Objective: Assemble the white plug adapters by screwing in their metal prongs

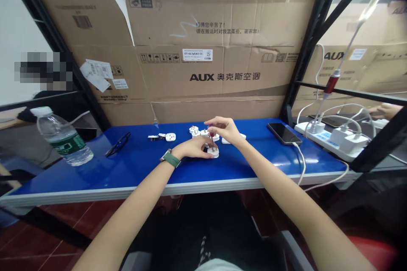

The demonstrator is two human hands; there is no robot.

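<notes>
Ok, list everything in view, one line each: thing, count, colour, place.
table: one, blue, across the middle.
white plug: one, under the left hand.
screwdriver: one, red handle, in the right hand, upright over the plug.
loose plug parts: several, white, behind the hands.
water bottle: one, clear, green label, table's left.
glasses: one pair, dark, left of centre.
phone: one, black, on the right, cabled.
power strip: one, white, far right.
cardboard boxes: several, brown, behind the table.
watch: one, green strap, left wrist.
left hand: on the plug.
right hand: pinching the screwdriver.
</notes>
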